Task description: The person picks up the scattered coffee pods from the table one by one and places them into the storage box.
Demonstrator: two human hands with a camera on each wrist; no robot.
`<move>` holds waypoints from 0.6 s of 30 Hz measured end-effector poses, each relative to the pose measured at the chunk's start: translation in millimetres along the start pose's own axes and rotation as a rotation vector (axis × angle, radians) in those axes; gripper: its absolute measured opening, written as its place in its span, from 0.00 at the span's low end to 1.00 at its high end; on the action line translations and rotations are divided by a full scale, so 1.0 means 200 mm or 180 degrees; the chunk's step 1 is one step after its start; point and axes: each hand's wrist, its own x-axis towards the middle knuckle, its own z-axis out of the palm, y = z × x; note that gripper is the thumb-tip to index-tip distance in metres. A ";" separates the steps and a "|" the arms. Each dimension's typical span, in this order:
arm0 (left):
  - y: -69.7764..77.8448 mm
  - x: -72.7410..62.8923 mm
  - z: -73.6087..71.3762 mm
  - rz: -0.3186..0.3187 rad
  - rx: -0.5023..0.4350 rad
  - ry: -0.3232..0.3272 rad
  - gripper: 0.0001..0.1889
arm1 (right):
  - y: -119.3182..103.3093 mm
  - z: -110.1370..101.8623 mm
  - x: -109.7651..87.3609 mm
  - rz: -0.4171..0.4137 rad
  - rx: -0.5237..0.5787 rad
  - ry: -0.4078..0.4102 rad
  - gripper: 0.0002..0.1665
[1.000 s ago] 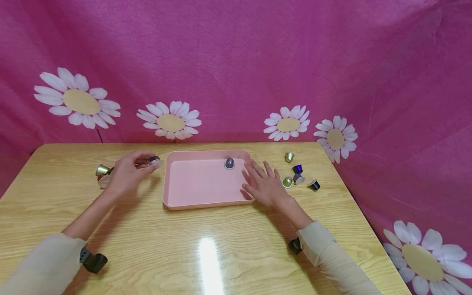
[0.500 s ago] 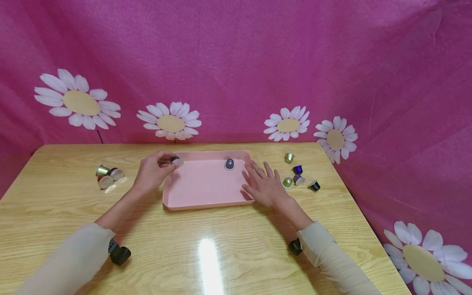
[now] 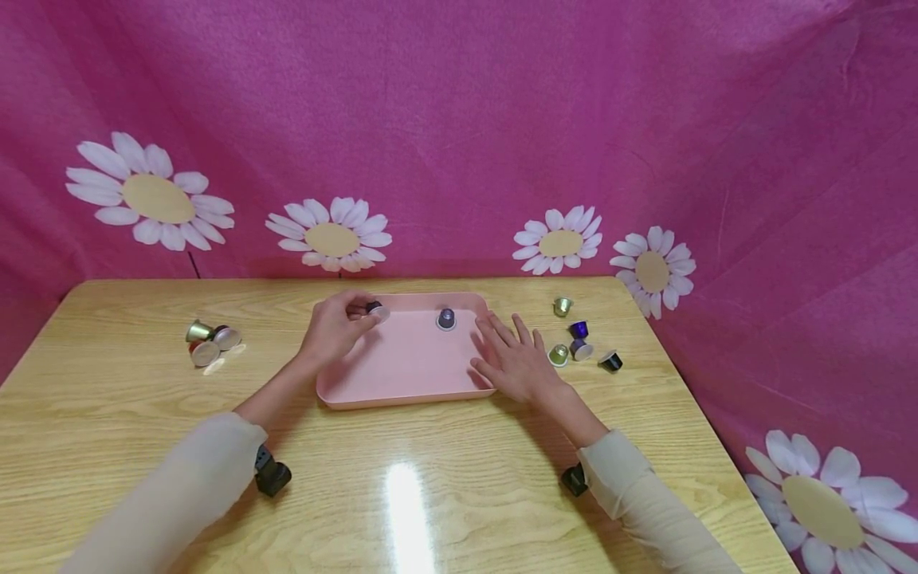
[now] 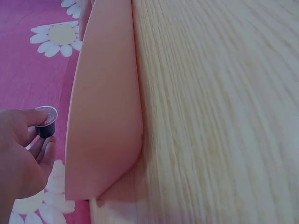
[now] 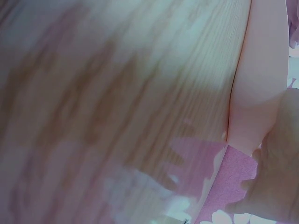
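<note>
wooden table (image 3: 502, 478); held capsule (image 3: 377, 309) tilted, lid (image 3: 383, 314) toward person (image 3: 276, 395)

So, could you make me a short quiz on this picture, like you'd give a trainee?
1. True or false: the right hand is gripping a capsule.

2. How many capsules lie on the table to the left of the pink tray? A: two. B: three. C: five.

3. What is the left hand pinching?

Key:
1. False; its fingers are spread at the edge of the pink tray.
2. B.
3. A dark capsule with a pale lid.
</note>
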 end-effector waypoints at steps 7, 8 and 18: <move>0.04 0.04 0.08 0.0017 -0.0016 -0.0107 0.14 | 0.00 -0.02 0.00 0.0031 -0.0049 -0.0063 0.43; 0.04 0.04 0.09 -0.0002 -0.0037 -0.0145 0.15 | 0.00 -0.02 0.00 0.0029 -0.0037 -0.0057 0.43; 0.07 0.08 0.21 -0.0013 0.0082 -0.0280 0.13 | -0.01 -0.02 0.00 0.0011 0.0014 -0.0044 0.44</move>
